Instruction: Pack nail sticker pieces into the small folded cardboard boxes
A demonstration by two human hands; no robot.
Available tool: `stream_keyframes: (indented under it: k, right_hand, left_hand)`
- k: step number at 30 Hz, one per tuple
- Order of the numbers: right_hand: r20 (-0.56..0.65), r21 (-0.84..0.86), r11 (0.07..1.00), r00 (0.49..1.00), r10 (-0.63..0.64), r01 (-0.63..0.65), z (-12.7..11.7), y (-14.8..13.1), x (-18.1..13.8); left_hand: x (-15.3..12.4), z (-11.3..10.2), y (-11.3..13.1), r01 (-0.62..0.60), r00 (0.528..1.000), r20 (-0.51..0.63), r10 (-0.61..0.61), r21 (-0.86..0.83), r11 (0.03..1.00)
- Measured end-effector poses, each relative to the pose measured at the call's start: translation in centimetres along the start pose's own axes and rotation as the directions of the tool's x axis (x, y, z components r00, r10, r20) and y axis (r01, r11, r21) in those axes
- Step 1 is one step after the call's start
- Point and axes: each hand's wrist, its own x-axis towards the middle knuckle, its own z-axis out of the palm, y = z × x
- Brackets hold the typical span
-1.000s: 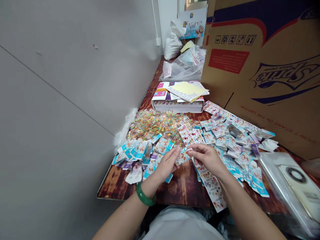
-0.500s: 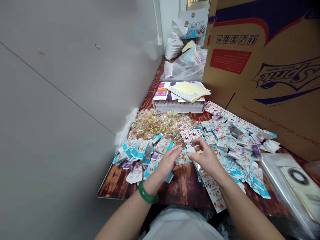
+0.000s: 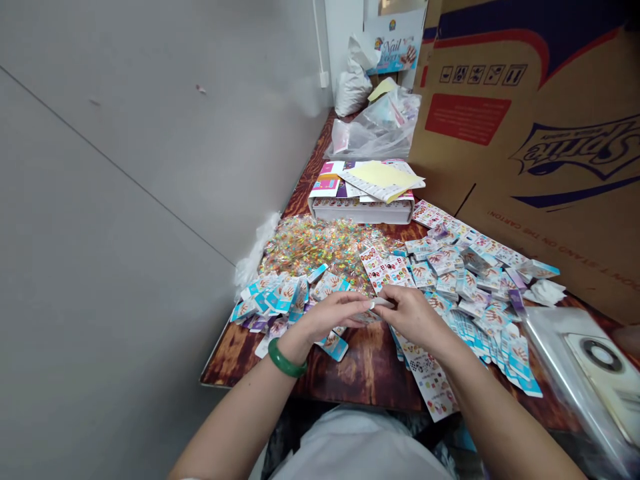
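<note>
My left hand (image 3: 331,315), with a green bangle (image 3: 285,360) on its wrist, and my right hand (image 3: 411,313) meet over the near part of a dark wooden table (image 3: 350,373). Both pinch one small sticker card (image 3: 381,303), held edge-on between the fingertips. Piles of blue and white folded cards lie to the left (image 3: 280,297) and to the right (image 3: 475,293) of my hands. A strip of nail sticker sheets (image 3: 427,377) runs under my right forearm. A heap of clear packets with coloured bits (image 3: 320,243) lies just beyond my hands.
A flat white box (image 3: 363,210) with yellow and pink papers on it stands further back, with plastic bags (image 3: 380,123) behind it. A big cardboard carton (image 3: 540,133) walls the right side, a grey wall the left. A clear packet with a disc (image 3: 595,373) lies at right.
The card that faced me a second ago is now turned edge-on between both hands. My hands have drawn slightly closer together, and the view has shifted a little.
</note>
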Motion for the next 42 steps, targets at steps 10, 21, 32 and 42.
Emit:
stream_keyframes:
  k: [10, 21, 32, 42]
  right_hand:
    - [0.163, 0.627, 0.741, 0.971, 0.176, -0.24, -0.2, 2.0, 0.5]
    - [-0.24, 0.494, 0.867, 0.969, 0.06, 0.068, 2.2, 2.5, 0.2]
    - [-0.224, 0.477, 0.879, 0.965, 0.139, -0.016, 1.9, 2.4, 0.3]
    - [-0.257, 0.399, 0.911, 0.967, 0.002, 0.104, 1.5, 1.5, 0.3]
  left_hand:
    - [0.6, 1.0, -0.4, -0.086, 0.993, -0.107, 0.056, -0.304, 0.949]
    - [1.3, 0.4, -1.1, -0.04, 0.985, -0.172, -0.005, -0.257, 0.966]
    - [0.9, 0.1, -1.7, -0.117, 0.991, -0.082, 0.105, -0.153, 0.981]
    - [0.7, 0.2, -1.4, -0.148, 0.98, -0.151, 0.128, -0.131, 0.98]
